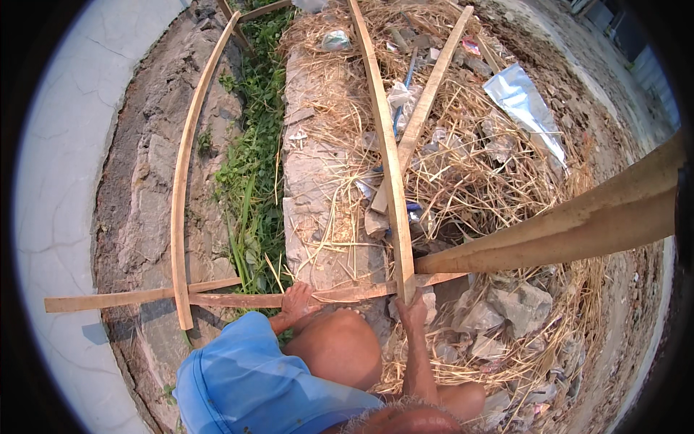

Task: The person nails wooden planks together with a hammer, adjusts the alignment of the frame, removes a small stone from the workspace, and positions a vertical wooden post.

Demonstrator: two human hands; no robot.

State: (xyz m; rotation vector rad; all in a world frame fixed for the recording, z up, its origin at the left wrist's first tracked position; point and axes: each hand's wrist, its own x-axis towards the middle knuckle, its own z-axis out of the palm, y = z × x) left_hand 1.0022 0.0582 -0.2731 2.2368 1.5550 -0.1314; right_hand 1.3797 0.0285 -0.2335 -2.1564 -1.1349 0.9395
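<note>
My left hand [295,302] is closed around a crosswise wooden batten [354,292] that runs left to right in front of my knees. Close by on the right, my right hand [413,309] grips the near end of a long wooden batten [385,130], which stretches away from me and lies across the crosswise one. Its fingers are partly hidden. Farther left, another long batten [183,173] crosses the left end piece [116,300] of the frame.
A thick wooden post [557,228] rises at the right beside the joint. Another loose batten [430,94] slants over straw [463,173]. Broken stone [522,307], a silvery plastic sheet [524,105] and green plants [259,137] lie around. Pale concrete [58,181] borders the left.
</note>
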